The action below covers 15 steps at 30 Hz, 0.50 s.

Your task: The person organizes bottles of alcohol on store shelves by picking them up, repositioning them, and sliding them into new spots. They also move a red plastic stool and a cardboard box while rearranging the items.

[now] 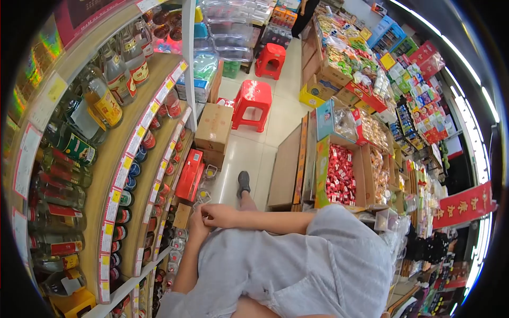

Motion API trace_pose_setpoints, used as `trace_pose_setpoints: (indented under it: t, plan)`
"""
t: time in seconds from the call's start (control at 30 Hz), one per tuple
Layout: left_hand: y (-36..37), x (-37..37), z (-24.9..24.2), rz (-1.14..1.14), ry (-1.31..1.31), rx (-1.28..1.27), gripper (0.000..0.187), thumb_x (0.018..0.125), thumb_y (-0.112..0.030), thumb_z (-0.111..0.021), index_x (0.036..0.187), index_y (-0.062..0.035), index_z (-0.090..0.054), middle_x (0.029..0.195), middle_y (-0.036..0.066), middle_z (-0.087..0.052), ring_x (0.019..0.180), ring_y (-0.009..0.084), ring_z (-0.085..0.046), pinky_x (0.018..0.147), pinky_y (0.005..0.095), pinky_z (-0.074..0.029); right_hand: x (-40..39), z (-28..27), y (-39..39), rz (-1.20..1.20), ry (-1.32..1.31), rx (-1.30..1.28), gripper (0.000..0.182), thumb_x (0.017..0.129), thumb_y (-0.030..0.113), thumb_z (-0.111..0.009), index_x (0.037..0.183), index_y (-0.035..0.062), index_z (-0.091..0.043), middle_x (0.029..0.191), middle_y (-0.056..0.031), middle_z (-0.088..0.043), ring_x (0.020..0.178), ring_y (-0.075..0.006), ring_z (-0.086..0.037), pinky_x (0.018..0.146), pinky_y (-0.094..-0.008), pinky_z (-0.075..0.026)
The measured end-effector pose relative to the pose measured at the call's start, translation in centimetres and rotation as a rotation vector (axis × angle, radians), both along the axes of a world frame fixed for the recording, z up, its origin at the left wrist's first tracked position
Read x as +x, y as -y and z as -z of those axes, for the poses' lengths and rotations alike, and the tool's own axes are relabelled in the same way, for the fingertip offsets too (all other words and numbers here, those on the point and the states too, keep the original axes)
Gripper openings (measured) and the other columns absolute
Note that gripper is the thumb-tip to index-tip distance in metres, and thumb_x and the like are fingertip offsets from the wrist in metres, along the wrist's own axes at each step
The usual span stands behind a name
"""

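My left hand (pixel 198 224) and my right hand (pixel 220 215) meet in front of my grey shirt (pixel 297 254), near the shelf side of the aisle. The fingers of both are curled and touch each other. Whatever lies between them, if anything, is too small or hidden to make out. Just beyond the hands, low down, are clear plastic packs (pixel 204 195) and a red box (pixel 190 170). A small brown carton (pixel 182 215) is close to the left hand.
Shelves on the left hold glass bottles (pixel 101 100) and jars (pixel 126 199). Ahead on the tiled floor stand two red stools (pixel 253 100) and stacked cartons (pixel 213 124). To the right are bins of red-wrapped sweets (pixel 341 175). A person's dark trouser leg (pixel 304 18) shows far off.
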<state>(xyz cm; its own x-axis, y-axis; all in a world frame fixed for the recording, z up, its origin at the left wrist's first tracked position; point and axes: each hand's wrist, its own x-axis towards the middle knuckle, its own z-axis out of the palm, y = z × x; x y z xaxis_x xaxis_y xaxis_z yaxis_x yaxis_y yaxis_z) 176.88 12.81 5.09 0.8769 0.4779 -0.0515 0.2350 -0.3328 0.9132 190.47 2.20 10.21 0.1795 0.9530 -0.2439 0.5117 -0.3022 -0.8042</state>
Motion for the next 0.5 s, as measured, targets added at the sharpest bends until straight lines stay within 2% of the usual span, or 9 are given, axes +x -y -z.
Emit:
trace_pose_setpoints:
  t: [0.1, 0.2, 0.27, 0.33, 0.37, 0.4, 0.43, 0.47, 0.5]
  plan:
    - [-0.2, 1.8, 0.6, -0.164, -0.022, -0.066, 0.040, 0.089, -0.009, -0.072, 0.127, -0.0045, -0.059, 0.109, 0.021, -0.074, 0.102, 0.0372, -0.074, 0.084, 0.0438, -0.057, 3.6, -0.5, -2.7, -0.151, 0.028, -0.018, 0.040, 0.092, 0.029, -0.067, 0.120, 0.0013, -0.063, 0.113, -0.0215, -0.070, 0.105, -0.0399, -0.070, 0.090, -0.0480, -0.057]
    - [-0.6, 4.7, -0.4, -0.305, -0.045, 0.026, 0.044, 0.090, -0.010, -0.071, 0.132, -0.0045, -0.058, 0.111, 0.020, -0.074, 0.104, 0.0358, -0.074, 0.086, 0.0430, -0.057, 7.2, -0.1, -5.6, -0.337, 0.084, -0.084, 0.037, 0.091, 0.028, -0.066, 0.116, 0.0006, -0.064, 0.113, -0.0216, -0.069, 0.104, -0.0388, -0.071, 0.089, -0.0478, -0.057]
    - [-1.3, 6.0, 1.0, -0.362, -0.020, 0.039, 0.049, 0.092, -0.010, -0.070, 0.138, -0.0060, -0.056, 0.113, 0.020, -0.075, 0.104, 0.0357, -0.074, 0.087, 0.0427, -0.057, 9.0, 2.5, -6.8, -0.353, 0.024, 0.090, 0.034, 0.090, 0.026, -0.066, 0.112, -0.0001, -0.065, 0.111, -0.0216, -0.070, 0.100, -0.0396, -0.071, 0.087, -0.0475, -0.057]
    - [-1.6, 8.2, 0.1, -0.457, -0.079, 0.092, 0.054, 0.089, -0.003, -0.070, 0.141, -0.0063, -0.054, 0.114, 0.018, -0.075, 0.105, 0.0317, -0.074, 0.086, 0.0405, -0.057, 11.4, 1.4, -8.0, -0.338, -0.134, 0.092, 0.037, 0.090, 0.024, -0.066, 0.118, -0.0007, -0.065, 0.108, -0.0230, -0.072, 0.096, -0.0418, -0.072, 0.086, -0.0473, -0.058]
    - [-1.4, 9.4, -0.8, -0.524, -0.040, 0.072, 0.060, 0.089, -0.001, -0.071, 0.146, -0.0064, -0.050, 0.118, 0.016, -0.073, 0.108, 0.0297, -0.073, 0.088, 0.0378, -0.058, 12.5, 1.0, -8.8, -0.364, -0.130, 0.203, 0.039, 0.091, 0.021, -0.067, 0.124, 0.0001, -0.065, 0.110, -0.0212, -0.073, 0.098, -0.0370, -0.074, 0.085, -0.0455, -0.059]
    - [-1.1, 10.8, -0.9, -0.646, 0.025, -0.064, 0.063, 0.090, -0.001, -0.071, 0.148, -0.0055, -0.047, 0.123, 0.016, -0.070, 0.109, 0.0300, -0.072, 0.089, 0.0373, -0.058, 13.9, -0.2, -9.8, -0.339, -0.317, 0.135, 0.041, 0.093, 0.015, -0.065, 0.132, 0.0015, -0.063, 0.116, -0.0186, -0.073, 0.100, -0.0324, -0.074, 0.086, -0.0421, -0.058]
    - [-1.2, 12.3, -0.6, -0.757, 0.118, -0.180, 0.066, 0.091, -0.001, -0.072, 0.151, -0.0047, -0.044, 0.127, 0.016, -0.068, 0.110, 0.0303, -0.071, 0.090, 0.0367, -0.059, 15.3, 1.5, -10.7, -0.289, -0.412, 0.147, 0.044, 0.092, 0.016, -0.067, 0.134, 0.0008, -0.063, 0.118, -0.0197, -0.073, 0.102, -0.0344, -0.073, 0.089, -0.0422, -0.058]
    - [-1.5, 13.8, -1.0, -0.864, 0.110, -0.148, 0.067, 0.093, -0.003, -0.070, 0.153, -0.0043, -0.041, 0.133, 0.019, -0.063, 0.116, 0.0328, -0.068, 0.095, 0.0405, -0.057, 16.6, 2.9, -11.8, -0.222, -0.491, 0.159, 0.048, 0.091, 0.017, -0.068, 0.136, 0.0001, -0.064, 0.120, -0.0207, -0.072, 0.104, -0.0364, -0.072, 0.092, -0.0423, -0.058]
    - [-1.2, 14.8, -1.8, -0.958, 0.100, -0.123, 0.068, 0.096, -0.005, -0.069, 0.156, -0.0039, -0.038, 0.140, 0.021, -0.059, 0.122, 0.0353, -0.066, 0.100, 0.0443, -0.056, 17.5, 2.4, -12.7, -0.190, -0.409, 0.116, 0.050, 0.094, 0.013, -0.065, 0.142, 0.0019, -0.058, 0.125, -0.0197, -0.071, 0.105, -0.0337, -0.073, 0.094, -0.0414, -0.057]
